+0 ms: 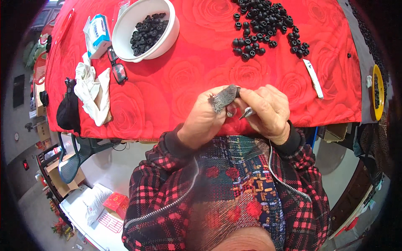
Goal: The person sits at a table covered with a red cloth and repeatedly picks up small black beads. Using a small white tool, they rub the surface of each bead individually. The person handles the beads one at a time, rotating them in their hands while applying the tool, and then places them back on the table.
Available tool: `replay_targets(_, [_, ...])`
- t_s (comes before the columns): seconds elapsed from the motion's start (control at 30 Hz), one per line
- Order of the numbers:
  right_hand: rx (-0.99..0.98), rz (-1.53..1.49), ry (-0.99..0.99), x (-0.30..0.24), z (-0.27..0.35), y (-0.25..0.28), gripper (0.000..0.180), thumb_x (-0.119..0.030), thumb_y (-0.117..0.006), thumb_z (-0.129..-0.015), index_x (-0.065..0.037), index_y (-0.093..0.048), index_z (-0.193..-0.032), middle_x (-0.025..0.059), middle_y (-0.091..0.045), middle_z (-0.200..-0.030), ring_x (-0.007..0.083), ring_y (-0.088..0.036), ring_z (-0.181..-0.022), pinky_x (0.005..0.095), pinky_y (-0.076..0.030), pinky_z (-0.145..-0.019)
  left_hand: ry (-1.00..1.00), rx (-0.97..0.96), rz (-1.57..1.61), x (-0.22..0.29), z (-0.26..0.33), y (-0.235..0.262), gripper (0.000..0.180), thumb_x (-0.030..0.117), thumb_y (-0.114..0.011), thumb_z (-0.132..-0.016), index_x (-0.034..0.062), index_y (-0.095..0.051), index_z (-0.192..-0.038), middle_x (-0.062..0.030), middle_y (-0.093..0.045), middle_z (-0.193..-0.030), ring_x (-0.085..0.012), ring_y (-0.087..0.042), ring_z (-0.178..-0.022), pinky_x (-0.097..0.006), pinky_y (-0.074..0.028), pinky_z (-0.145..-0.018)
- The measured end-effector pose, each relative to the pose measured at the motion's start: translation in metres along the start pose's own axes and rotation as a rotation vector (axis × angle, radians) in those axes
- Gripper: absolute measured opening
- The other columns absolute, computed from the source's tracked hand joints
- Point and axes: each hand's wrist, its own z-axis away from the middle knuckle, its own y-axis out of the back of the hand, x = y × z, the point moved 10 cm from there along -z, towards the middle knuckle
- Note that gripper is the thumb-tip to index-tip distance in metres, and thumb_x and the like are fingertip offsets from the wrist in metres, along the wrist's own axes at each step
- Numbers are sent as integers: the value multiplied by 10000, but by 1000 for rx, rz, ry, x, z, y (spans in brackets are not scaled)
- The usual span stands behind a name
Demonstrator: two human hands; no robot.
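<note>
Eyeglasses (119,72) and white cloth (99,96) near the white bowl (169,38) — black caps (146,35) inside, loose caps (268,26) right of it — left hand (202,120) curled round grey pad (225,98), right hand (269,111) pinching dark piece (238,92)

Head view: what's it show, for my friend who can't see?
The left hand's grip holds a fuzzy gray piece; the right hand's grip touches a black part beside it and holds a pointed tool. On a red tablecloth, small black pieces lie loose and in a white bowl.
</note>
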Motion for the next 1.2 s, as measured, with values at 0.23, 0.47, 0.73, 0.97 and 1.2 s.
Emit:
replay_targets(0.23, [-107, -547, -620, 35, 5, -3, 200, -55, -604, -820, 22, -570, -1001, 106, -561, -768, 201, -565, -638, 298, -450, -588, -154, 78, -37, 25, 3, 7, 214, 158, -563, -914, -11, -599, -1040, -15, -607, -899, -74, -531, -801, -215, -417, -749])
replay_targets(0.47, [-242, -558, -640, 42, 4, -13, 147, -43, -533, -886, 32, -566, -1008, 131, -586, -859, 227, -593, -778, 301, -460, -688, -159, 77, -173, 29, 4, 1, 277, 194, -595, -889, -21, -595, -1064, -33, -622, -917, -92, -552, -812, -223, -423, -746])
replay_targets(0.73, [-238, -559, -641, 47, 5, -15, 135, -64, -541, -888, 23, -572, -987, 134, -592, -850, 236, -602, -780, 309, -463, -689, -153, 17, -171, 24, 0, 3, 247, 145, -550, -917, -34, -587, -1083, -28, -623, -977, -72, -551, -851, -216, -439, -776])
replay_targets(0.97, [-268, -538, -632, 51, 8, -15, 124, -61, -549, -876, 20, -577, -965, 130, -588, -830, 239, -598, -743, 312, -458, -649, -127, 25, -191, 21, -4, 5, 237, 133, -544, -920, -34, -592, -1081, -32, -630, -989, -69, -554, -855, -211, -438, -773])
replay_targets(1.2, [-202, -526, -585, 54, 10, -16, 113, -43, -557, -863, 12, -581, -959, 128, -591, -807, 253, -606, -731, 328, -466, -632, -157, 53, -152, 20, -5, 5, 222, 128, -553, -917, -31, -599, -1065, -23, -628, -953, -67, -551, -839, -208, -437, -760])
